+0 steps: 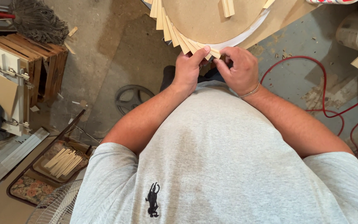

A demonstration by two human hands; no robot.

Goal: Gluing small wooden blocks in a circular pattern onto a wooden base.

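Both the left hand (188, 68) and right hand (239, 68) pinch a thin wooden strip (212, 51) against the round board (212, 18), steadying it in the fanned row along the rim.

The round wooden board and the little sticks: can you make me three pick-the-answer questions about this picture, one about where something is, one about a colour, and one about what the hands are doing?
1. Where does the tray of spare sticks lie?
A. lower left, on the floor
B. on the round board
C. beside the red hose

2. What colour is the hose on the floor?
A. blue
B. red
C. green

3. What are the hands doing?
A. hanging loose
B. pinching a stick at the board's edge
C. gripping the mop

Answers: 1 A, the tray of spare sticks lies lower left. 2 B, the hose is red. 3 B, the left hand and the right hand pinch a stick at the round board.
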